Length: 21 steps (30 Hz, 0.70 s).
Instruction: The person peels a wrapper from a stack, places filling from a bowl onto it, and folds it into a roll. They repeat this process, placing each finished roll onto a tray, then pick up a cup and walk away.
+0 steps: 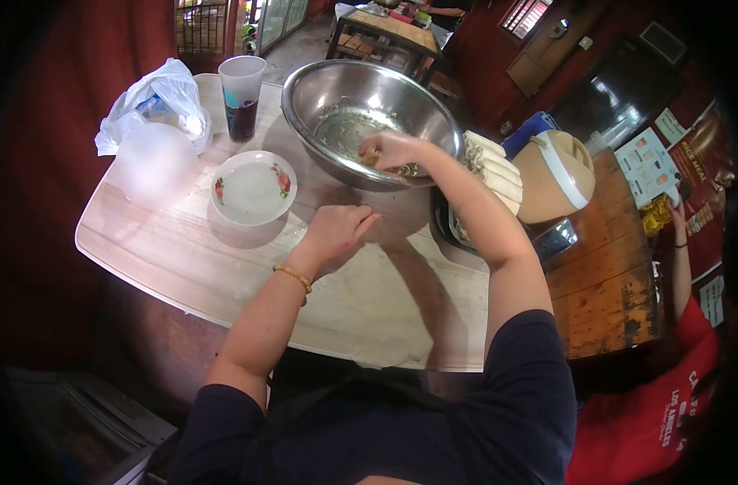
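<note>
My right hand (391, 152) reaches into a large metal bowl (417, 105), its fingers bent together around some of the shredded filling (348, 129) inside. My left hand (338, 234), with a beaded bracelet on the wrist, rests on the table just in front of the bowl, its fingers curled; what they hold, if anything, is hidden. Left of it is a white bowl with red flowers (253, 191), holding a clear or pale liquid. Pale rolls (494, 174) are stacked in a container at the right of the metal bowl.
At the table's left are a plastic bag (160, 105), a whitish round blurred shape (154, 166) and a cup of dark liquid (242, 105). A tan cooler (556, 174) stands on the wooden table (603, 279) at right. Another person in red (652, 404) is at far right.
</note>
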Each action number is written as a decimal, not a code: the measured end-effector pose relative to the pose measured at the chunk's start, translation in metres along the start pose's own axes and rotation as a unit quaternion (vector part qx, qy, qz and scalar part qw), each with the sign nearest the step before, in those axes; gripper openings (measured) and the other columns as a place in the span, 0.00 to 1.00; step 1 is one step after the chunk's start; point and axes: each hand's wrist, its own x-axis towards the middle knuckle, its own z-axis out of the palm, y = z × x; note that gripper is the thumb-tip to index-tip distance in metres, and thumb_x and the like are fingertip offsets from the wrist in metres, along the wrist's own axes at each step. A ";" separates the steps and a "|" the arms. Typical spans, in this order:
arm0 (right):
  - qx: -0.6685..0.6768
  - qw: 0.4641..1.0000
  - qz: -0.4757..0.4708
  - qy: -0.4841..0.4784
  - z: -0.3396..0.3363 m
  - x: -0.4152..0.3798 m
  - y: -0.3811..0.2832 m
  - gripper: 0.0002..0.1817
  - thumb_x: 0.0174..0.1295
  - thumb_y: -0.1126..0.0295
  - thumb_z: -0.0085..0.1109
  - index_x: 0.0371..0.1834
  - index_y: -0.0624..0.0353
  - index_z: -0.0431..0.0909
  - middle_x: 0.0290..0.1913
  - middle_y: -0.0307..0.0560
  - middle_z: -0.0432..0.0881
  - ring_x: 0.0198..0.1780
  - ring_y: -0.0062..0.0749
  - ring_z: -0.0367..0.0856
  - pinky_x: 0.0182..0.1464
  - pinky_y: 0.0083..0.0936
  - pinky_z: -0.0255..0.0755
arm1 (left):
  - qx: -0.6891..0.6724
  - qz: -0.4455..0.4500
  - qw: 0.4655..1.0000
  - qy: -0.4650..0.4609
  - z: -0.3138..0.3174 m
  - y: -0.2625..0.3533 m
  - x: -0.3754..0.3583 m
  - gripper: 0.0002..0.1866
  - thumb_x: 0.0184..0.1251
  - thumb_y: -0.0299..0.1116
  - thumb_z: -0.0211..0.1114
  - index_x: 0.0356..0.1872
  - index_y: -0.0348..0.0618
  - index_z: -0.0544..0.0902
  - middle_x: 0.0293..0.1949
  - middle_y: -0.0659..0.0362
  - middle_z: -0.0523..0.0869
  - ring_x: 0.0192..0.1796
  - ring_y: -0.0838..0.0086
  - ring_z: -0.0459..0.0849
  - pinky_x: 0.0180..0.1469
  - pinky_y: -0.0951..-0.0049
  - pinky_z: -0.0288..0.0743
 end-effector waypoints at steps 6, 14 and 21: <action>-0.020 1.000 -0.007 -0.023 0.011 0.003 0.002 0.23 0.45 0.71 0.65 0.50 0.57 0.82 0.40 0.51 0.86 0.43 0.40 0.84 0.48 0.35 0.75 | 0.017 -0.011 1.000 -0.009 -0.002 0.002 0.001 0.16 0.73 0.45 0.59 0.29 0.45 0.81 0.26 0.53 0.85 0.30 0.54 0.84 0.31 0.56 0.76; -0.031 0.996 -0.064 0.057 -0.006 -0.005 0.008 0.22 0.43 0.66 0.70 0.44 0.59 0.84 0.37 0.50 0.86 0.40 0.39 0.84 0.44 0.33 0.76 | 0.001 -0.020 1.000 -0.022 -0.002 0.003 0.000 0.16 0.73 0.45 0.59 0.31 0.45 0.82 0.28 0.52 0.86 0.31 0.53 0.84 0.33 0.56 0.76; 0.003 0.996 -0.035 0.087 -0.035 -0.020 -0.006 0.21 0.43 0.66 0.71 0.43 0.58 0.84 0.37 0.50 0.87 0.41 0.39 0.86 0.45 0.33 0.77 | 0.005 -0.024 0.999 -0.037 -0.003 0.004 0.001 0.18 0.75 0.46 0.56 0.29 0.44 0.81 0.27 0.49 0.85 0.32 0.51 0.85 0.34 0.53 0.76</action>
